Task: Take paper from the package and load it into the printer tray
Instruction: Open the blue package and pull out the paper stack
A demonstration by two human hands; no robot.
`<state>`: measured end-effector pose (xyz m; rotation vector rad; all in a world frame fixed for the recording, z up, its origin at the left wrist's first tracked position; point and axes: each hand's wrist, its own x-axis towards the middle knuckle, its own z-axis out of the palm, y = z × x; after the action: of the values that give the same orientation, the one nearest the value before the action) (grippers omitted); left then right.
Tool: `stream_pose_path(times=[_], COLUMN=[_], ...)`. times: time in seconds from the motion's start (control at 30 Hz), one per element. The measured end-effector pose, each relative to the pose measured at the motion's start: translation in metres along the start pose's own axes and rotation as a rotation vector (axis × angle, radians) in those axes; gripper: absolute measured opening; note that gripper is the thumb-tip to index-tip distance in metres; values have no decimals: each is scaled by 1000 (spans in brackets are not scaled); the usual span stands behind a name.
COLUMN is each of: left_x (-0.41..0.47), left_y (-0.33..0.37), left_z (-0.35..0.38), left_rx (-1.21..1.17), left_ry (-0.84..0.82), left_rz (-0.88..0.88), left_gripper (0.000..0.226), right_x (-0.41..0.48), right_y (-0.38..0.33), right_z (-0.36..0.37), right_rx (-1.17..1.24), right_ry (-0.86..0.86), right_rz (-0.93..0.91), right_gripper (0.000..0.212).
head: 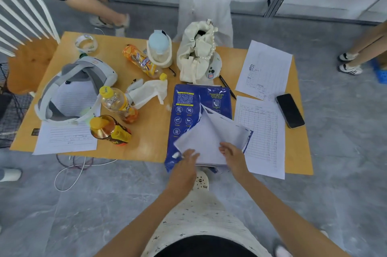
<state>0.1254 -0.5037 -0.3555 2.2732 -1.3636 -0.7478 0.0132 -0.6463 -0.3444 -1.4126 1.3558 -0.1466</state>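
Observation:
A blue paper package (pixel 188 108) lies on the wooden table (pixel 150 131), its near end hanging over the front edge. Its wrapper is torn open and folded back, white inner flaps (pixel 211 129) standing up over the stack of white paper (pixel 209 158). My left hand (pixel 187 161) rests on the near left corner of the exposed stack, fingers spread. My right hand (pixel 232 152) touches the stack's right side by the raised flap; whether its fingers pinch any sheets I cannot tell. No printer is in view.
Three orange drink bottles (pixel 117 106), a white headset (pixel 77 89), crumpled tissue (pixel 148 91), a cream bag (pixel 196 53), a pen (pixel 227 87), printed forms (pixel 261 131) and a phone (pixel 290 110) crowd the table. People stand behind it. Cables (pixel 71 171) lie on the floor.

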Motion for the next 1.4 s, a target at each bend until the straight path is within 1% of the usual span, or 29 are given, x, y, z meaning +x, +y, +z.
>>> stream_pose_path(times=[0.07, 0.1, 0.13, 0.23, 0.3, 0.4, 0.47, 0.53, 0.57, 0.6, 0.67, 0.77, 0.93, 1.03, 1.13, 1.23, 1.4], left_x=[7, 10, 13, 20, 26, 32, 34, 34, 36, 39, 43, 45, 44, 43, 46, 51, 48], left_y=[-21, -35, -47, -62, -56, -43, -37, -31, -30, -29, -26, -28, -35, -36, -32, -28, -31], left_z=[-17, -23, -27, -39, -46, -42, -30, -24, -21, -20, -22, -25, -31, -35, -39, -43, -42], left_rx=[1, 5, 4, 59, 163, 345, 421, 443, 462, 470, 470, 495, 510, 460, 421, 487, 477], left_ry=[123, 143, 136, 24, 2, -142, -207, -279, -271, -252, -228, -236, -221, -221, -274, -349, -326], left_rz=[-33, -49, -63, -78, -30, 199, 311, 299, 295, 286, 260, 290, 353, 310, 279, 288, 304], left_gripper=[50, 48, 47, 48, 45, 52, 57, 74, 81, 84, 76, 61, 54, 52, 37, 37, 35], right_x=[-6, -8, -8, -5, -5, -7, -7, -7, -5, -4, -2, 1, 2, 4, 5, 5, 6], right_y=[3, 4, 6, 10, 13, 22, 27, 29, 30, 32, 32, 31, 34, 35, 35, 30, 24], right_z=[-1, -2, -4, -9, -11, -11, -8, -4, -2, -1, 0, 0, -9, -16, -22, -26, -29], right_rx=[-65, -67, -53, -50, -233, -698, -885, -967, -1005, -1037, -1067, -1082, -1133, -1130, -1129, -1086, -1067], right_ry=[-7, 0, 18, 53, 30, -103, -118, -117, -108, -100, -104, -114, -146, -166, -187, -240, -251], right_rz=[-50, -51, -43, -51, -183, -436, -493, -475, -481, -495, -506, -527, -573, -629, -672, -669, -671], right_gripper=[32, 34, 36, 38, 32, 32, 38, 50, 57, 64, 74, 78, 71, 67, 54, 27, 18])
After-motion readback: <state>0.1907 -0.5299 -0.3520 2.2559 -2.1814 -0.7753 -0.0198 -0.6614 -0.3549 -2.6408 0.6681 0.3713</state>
